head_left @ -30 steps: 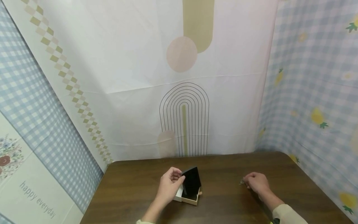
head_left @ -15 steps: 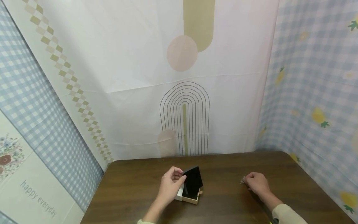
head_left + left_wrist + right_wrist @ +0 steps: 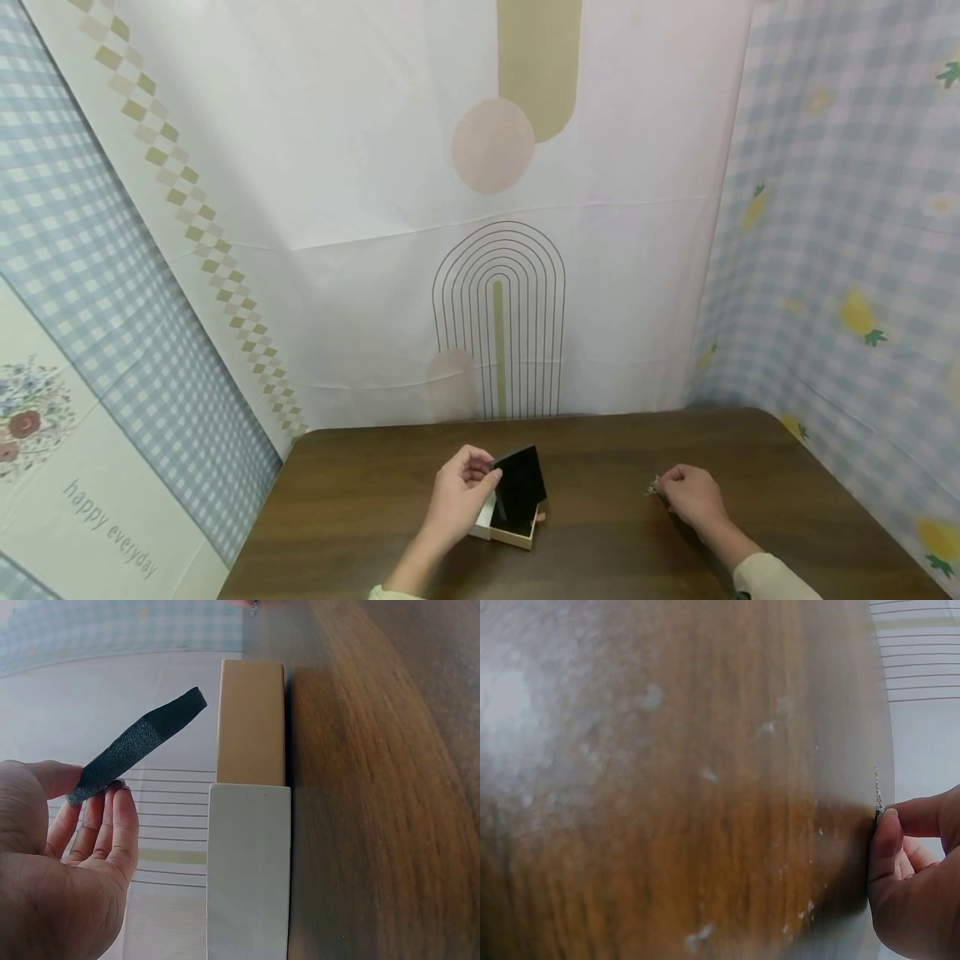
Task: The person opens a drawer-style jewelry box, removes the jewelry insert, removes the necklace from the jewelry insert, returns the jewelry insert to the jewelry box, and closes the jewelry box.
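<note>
In the head view my left hand (image 3: pixel 457 492) pinches a thin black foam pad (image 3: pixel 521 483) between thumb and fingers. The pad is tilted up over a small sliding box, whose tan drawer (image 3: pixel 251 724) sticks partly out of a white sleeve (image 3: pixel 249 870). Black shows inside the drawer, below the pad. Well to the right, my right hand (image 3: pixel 693 496) is low at the tabletop. Its thumb and forefinger pinch a small silver chain (image 3: pixel 877 791); part of the chain is hidden behind the fingertips.
Both hands work over a brown wood-grain table (image 3: pixel 600 550) with a rounded far corner. A white printed cloth (image 3: pixel 360 317) hangs right behind it. Checked cloths stand at both sides, the right cloth (image 3: pixel 795 333) with pineapples. A small tab (image 3: pixel 541 517) juts from the drawer's end.
</note>
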Available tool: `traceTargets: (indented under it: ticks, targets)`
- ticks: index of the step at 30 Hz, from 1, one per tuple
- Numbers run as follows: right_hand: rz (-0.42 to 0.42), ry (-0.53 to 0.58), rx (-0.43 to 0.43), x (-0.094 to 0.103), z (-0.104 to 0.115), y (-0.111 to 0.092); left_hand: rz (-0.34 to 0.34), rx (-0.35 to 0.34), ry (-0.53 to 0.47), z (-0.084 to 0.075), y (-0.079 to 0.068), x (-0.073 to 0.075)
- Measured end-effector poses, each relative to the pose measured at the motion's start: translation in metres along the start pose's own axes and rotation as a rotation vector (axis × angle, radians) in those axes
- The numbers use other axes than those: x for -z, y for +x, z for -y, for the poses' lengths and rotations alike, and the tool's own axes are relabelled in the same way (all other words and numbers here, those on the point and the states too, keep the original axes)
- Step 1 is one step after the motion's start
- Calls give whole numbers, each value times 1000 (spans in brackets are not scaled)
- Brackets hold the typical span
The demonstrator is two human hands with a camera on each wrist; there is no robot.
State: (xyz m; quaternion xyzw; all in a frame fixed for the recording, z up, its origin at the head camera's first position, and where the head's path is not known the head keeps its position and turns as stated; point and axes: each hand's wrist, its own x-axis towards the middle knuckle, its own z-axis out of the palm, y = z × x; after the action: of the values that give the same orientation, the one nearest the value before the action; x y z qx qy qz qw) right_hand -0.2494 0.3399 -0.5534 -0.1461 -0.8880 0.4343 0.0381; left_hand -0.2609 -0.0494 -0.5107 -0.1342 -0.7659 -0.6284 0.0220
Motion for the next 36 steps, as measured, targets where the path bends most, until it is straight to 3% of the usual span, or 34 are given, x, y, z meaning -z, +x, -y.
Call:
traceTargets:
  ticks: [6, 12, 22, 28, 36]
  targets:
    - [22, 36, 5, 1, 6, -3, -3, 0, 4, 0, -1, 0]
    - [22, -17, 55, 2, 30, -12, -2, 2, 1, 1, -1, 1]
    - [33, -12, 193, -1, 84, -57, 7, -3, -20, -4, -2, 0]
    - [42, -16, 222, -5, 91, -71, 15, 0, -38, -3, -4, -1]
    - [38, 27, 239, -11, 89, -73, 7, -17, -62, -2, -3, -4]
